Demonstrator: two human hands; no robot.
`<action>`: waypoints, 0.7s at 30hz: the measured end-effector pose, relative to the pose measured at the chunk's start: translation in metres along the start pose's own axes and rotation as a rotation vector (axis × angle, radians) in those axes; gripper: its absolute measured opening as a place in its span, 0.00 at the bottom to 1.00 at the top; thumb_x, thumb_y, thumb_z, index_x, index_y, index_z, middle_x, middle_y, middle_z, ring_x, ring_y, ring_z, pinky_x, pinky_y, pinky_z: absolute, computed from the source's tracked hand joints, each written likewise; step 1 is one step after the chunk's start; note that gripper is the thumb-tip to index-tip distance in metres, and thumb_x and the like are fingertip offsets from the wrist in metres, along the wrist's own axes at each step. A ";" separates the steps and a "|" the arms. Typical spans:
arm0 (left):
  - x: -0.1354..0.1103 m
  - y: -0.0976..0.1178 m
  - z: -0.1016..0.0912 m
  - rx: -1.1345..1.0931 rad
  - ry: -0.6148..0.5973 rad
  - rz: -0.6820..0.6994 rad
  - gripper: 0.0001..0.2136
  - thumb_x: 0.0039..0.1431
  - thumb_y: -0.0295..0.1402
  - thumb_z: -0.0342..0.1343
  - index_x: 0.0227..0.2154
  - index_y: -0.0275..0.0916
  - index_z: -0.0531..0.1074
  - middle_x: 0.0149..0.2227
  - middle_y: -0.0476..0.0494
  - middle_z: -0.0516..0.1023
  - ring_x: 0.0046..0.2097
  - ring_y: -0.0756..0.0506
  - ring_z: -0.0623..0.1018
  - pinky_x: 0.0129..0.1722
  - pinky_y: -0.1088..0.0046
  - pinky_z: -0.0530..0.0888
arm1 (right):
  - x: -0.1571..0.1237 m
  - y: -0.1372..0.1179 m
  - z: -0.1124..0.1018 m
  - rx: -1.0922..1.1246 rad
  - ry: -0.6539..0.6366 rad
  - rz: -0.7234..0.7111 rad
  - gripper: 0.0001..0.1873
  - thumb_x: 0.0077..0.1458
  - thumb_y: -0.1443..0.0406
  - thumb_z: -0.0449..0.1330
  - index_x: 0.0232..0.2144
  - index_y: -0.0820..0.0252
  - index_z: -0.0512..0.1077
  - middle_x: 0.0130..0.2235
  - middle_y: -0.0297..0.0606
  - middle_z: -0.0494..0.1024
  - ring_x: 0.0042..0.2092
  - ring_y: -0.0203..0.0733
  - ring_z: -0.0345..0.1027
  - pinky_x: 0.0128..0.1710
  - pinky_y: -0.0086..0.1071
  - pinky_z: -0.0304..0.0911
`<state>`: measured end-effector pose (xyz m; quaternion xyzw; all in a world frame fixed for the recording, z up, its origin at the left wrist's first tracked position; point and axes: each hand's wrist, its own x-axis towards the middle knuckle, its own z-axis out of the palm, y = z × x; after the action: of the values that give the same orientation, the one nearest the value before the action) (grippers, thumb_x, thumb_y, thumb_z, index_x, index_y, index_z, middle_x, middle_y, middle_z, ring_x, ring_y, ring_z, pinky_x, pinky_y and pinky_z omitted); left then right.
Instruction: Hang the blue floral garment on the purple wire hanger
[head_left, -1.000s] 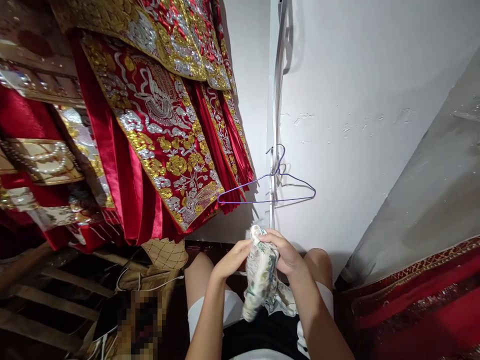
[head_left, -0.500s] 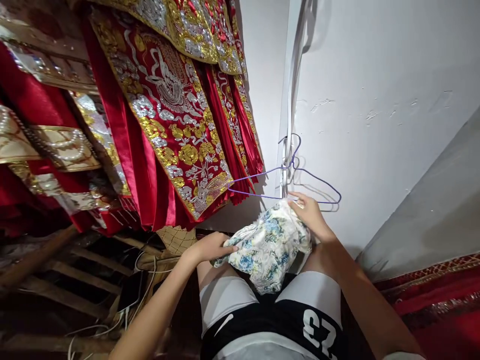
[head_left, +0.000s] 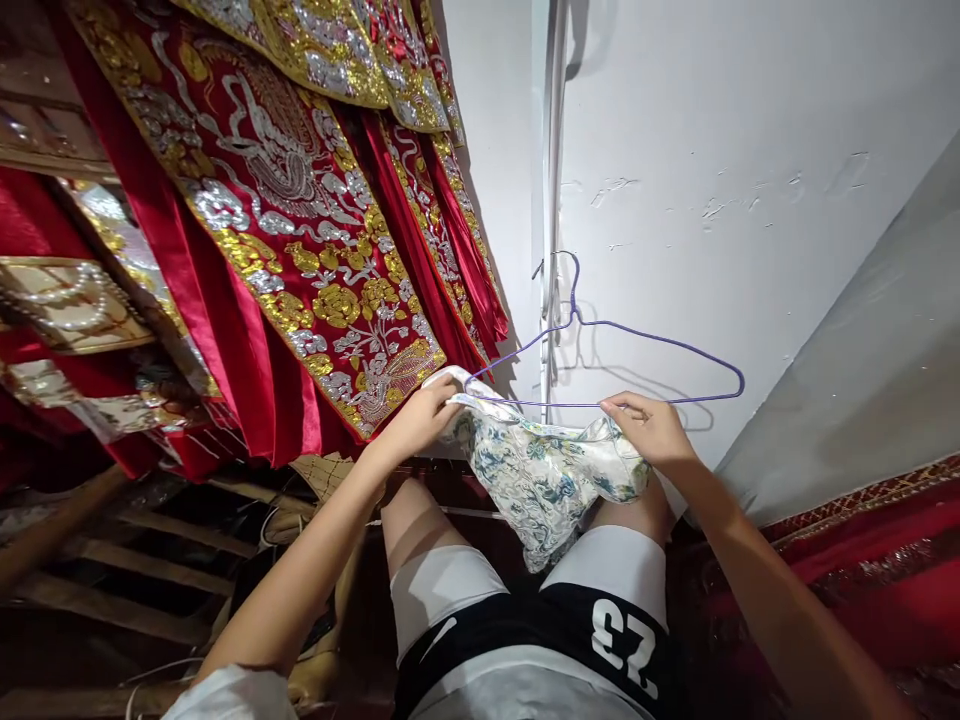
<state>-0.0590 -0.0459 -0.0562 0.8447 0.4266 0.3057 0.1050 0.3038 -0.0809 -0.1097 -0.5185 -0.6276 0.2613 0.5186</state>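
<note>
Half a second ago the floral garment (head_left: 540, 478) lay bunched over the lap; now it is stretched between both hands just under the bottom wire of the purple hanger (head_left: 547, 405). The left hand (head_left: 418, 420) has risen to the hanger's left tip and pinches the cloth's edge. The right hand (head_left: 649, 430) clamps the other edge, perhaps touching the wire too. The embroidered red robes (head_left: 300, 250) hang close beside the left hand. Bare white wall (head_left: 712, 150) lies open behind and to the right.
</note>
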 end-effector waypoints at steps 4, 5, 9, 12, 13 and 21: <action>0.036 0.020 0.004 0.000 0.171 0.106 0.07 0.65 0.33 0.50 0.32 0.39 0.69 0.37 0.44 0.75 0.40 0.44 0.74 0.45 0.68 0.71 | -0.018 -0.010 0.006 -0.103 -0.189 0.010 0.23 0.53 0.47 0.64 0.44 0.54 0.80 0.17 0.26 0.66 0.22 0.37 0.56 0.25 0.30 0.50; 0.043 0.023 0.006 -0.004 0.188 0.112 0.04 0.64 0.32 0.51 0.35 0.39 0.69 0.38 0.44 0.76 0.40 0.45 0.75 0.44 0.69 0.72 | -0.022 -0.014 0.008 -0.172 -0.242 0.018 0.26 0.53 0.46 0.64 0.49 0.52 0.77 0.18 0.26 0.68 0.23 0.38 0.59 0.26 0.30 0.51; 0.062 0.028 0.012 0.019 0.135 0.133 0.15 0.64 0.26 0.49 0.52 0.41 0.69 0.48 0.40 0.80 0.48 0.42 0.79 0.49 0.66 0.73 | -0.034 -0.025 0.013 -0.495 -0.394 0.007 0.48 0.49 0.46 0.68 0.68 0.46 0.59 0.31 0.31 0.77 0.30 0.44 0.69 0.32 0.33 0.58; 0.067 0.022 0.010 0.109 0.116 0.112 0.17 0.64 0.24 0.46 0.52 0.40 0.72 0.50 0.36 0.80 0.51 0.39 0.79 0.51 0.61 0.73 | -0.042 -0.025 0.007 -0.650 -0.391 -0.093 0.53 0.50 0.55 0.67 0.73 0.48 0.49 0.33 0.35 0.77 0.31 0.47 0.69 0.34 0.36 0.61; 0.068 0.020 0.008 0.135 0.128 0.103 0.16 0.63 0.24 0.47 0.50 0.39 0.74 0.48 0.36 0.81 0.50 0.38 0.79 0.51 0.60 0.73 | -0.044 -0.024 0.003 -0.662 -0.368 -0.127 0.52 0.52 0.59 0.64 0.74 0.50 0.48 0.32 0.35 0.77 0.31 0.47 0.69 0.34 0.36 0.61; 0.069 0.032 -0.005 0.131 0.186 0.165 0.13 0.57 0.21 0.46 0.33 0.38 0.75 0.42 0.38 0.75 0.45 0.41 0.77 0.48 0.62 0.74 | -0.035 -0.016 -0.043 -0.247 0.286 -0.002 0.35 0.54 0.57 0.61 0.63 0.58 0.68 0.34 0.35 0.79 0.34 0.44 0.71 0.38 0.35 0.68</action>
<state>-0.0095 -0.0119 -0.0090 0.8501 0.3825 0.3617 -0.0160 0.3350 -0.1273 -0.0947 -0.6095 -0.5753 0.1054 0.5351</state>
